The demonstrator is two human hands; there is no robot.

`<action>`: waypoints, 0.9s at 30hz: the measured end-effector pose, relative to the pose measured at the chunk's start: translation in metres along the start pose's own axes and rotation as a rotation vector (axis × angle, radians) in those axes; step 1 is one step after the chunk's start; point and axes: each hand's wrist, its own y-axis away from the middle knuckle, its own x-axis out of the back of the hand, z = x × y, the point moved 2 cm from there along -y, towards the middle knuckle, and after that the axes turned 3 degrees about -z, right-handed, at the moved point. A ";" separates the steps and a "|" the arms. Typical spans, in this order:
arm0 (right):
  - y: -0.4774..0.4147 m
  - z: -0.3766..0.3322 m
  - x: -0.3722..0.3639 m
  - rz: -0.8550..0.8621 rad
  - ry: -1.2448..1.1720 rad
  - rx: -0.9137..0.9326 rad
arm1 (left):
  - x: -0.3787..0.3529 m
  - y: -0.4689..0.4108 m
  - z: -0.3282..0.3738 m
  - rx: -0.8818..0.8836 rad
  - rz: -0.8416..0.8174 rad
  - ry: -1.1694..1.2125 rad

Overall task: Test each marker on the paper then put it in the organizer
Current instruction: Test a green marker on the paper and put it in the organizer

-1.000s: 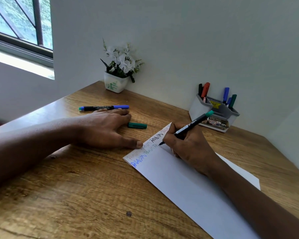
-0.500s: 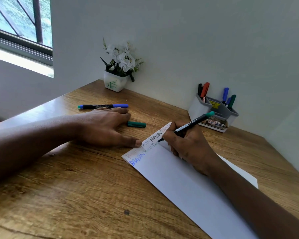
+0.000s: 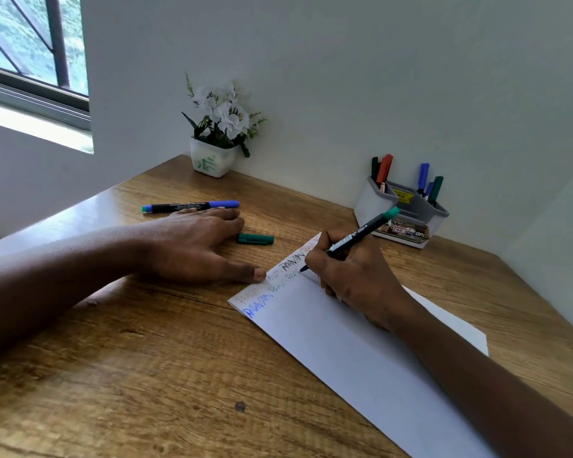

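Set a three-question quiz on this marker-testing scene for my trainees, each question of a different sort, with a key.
1. True or false: the right hand holds a marker with its tip on the paper.
2. The loose green cap lies: A) on the paper; B) on the desk beside the left hand; C) on the held marker.
3. Fill in: the second marker, lying beyond the left hand, has a ___ cap.
Key: 1 true; 2 B; 3 blue.
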 end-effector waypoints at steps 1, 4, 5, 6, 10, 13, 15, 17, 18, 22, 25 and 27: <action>0.000 0.000 0.000 -0.002 0.013 0.005 | 0.000 0.000 0.000 0.000 -0.005 0.002; 0.002 -0.001 -0.001 -0.006 0.013 0.007 | 0.001 0.001 0.001 -0.004 -0.014 0.003; 0.002 -0.002 -0.001 -0.003 0.011 0.006 | 0.001 0.001 0.001 0.000 -0.014 0.001; 0.002 -0.001 -0.001 0.003 0.002 0.003 | 0.000 0.000 0.001 0.005 -0.012 0.002; 0.002 -0.002 0.000 0.015 -0.060 -0.025 | 0.000 -0.001 -0.001 0.001 -0.014 0.006; 0.002 -0.003 -0.002 0.019 -0.050 -0.040 | -0.001 -0.002 -0.002 0.006 -0.016 0.010; 0.002 -0.002 -0.002 0.045 -0.065 -0.049 | 0.000 -0.002 -0.001 0.007 -0.013 0.015; 0.002 -0.002 -0.002 0.046 -0.066 -0.054 | 0.000 -0.002 -0.001 0.005 -0.013 0.014; 0.002 -0.002 -0.002 0.040 -0.058 -0.053 | 0.000 -0.001 0.000 0.005 -0.015 0.017; 0.001 -0.002 -0.002 0.054 -0.031 -0.047 | 0.000 0.000 0.000 0.010 -0.017 0.017; 0.002 -0.002 -0.002 0.050 -0.036 -0.057 | 0.000 0.000 0.000 0.013 -0.023 0.019; 0.003 -0.003 -0.002 0.042 -0.039 -0.069 | 0.000 0.000 -0.001 0.013 -0.026 0.023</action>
